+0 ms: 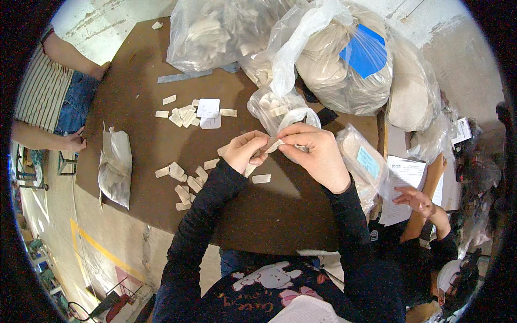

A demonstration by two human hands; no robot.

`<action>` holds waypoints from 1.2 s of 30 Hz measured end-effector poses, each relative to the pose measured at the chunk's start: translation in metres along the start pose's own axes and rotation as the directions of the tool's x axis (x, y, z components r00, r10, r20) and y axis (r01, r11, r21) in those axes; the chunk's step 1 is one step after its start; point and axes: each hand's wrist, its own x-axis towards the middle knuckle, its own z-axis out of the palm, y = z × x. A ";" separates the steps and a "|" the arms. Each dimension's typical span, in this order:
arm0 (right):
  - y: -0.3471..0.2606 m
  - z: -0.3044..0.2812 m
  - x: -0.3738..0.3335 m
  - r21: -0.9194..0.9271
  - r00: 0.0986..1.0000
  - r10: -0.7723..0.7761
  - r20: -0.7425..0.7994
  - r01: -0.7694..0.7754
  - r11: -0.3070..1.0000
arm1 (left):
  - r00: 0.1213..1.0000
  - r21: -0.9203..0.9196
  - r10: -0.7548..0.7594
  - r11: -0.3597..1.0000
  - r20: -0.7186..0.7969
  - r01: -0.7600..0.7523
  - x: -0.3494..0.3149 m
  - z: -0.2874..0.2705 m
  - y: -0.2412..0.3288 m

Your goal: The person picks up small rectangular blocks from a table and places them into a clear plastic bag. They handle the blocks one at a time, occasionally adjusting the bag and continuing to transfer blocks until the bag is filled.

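Note:
Over the middle of the brown table, my left hand [245, 153] and my right hand [319, 154] meet at their fingertips. Both are closed, pinching a small cream fabric tab [275, 146] between them. Another cream tab [250, 170] shows just below my left hand; whether it is held or lies on the table I cannot tell. One loose tab [262, 178] lies on the table nearby. Left of my left forearm is a loose pile of tabs [188, 182]. Just beyond my hands, a small clear plastic bag [269, 102] holds more pale pieces.
Farther back lie more tabs [184, 116] beside white cards [209, 112]. Large clear bags [215, 37] of pale pieces fill the far side. A bag [114, 167] stands at left. Right are papers [403, 183] and another person's hand [417, 200]; a person [59, 91] stands left.

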 end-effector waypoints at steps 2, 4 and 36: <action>-0.002 -0.001 0.000 -0.051 0.996 -0.082 -0.046 0.080 0.996 | 0.999 -0.079 -0.041 0.996 0.030 0.043 0.000 0.000 0.002; -0.003 0.000 0.000 -0.157 0.980 -0.199 -0.029 0.192 0.969 | 0.992 -0.175 -0.098 0.978 0.078 0.111 -0.002 0.000 0.005; -0.003 -0.021 -0.003 -0.153 0.957 -0.285 -0.048 0.275 0.949 | 0.991 -0.281 -0.128 0.953 -0.045 0.111 -0.001 -0.005 0.006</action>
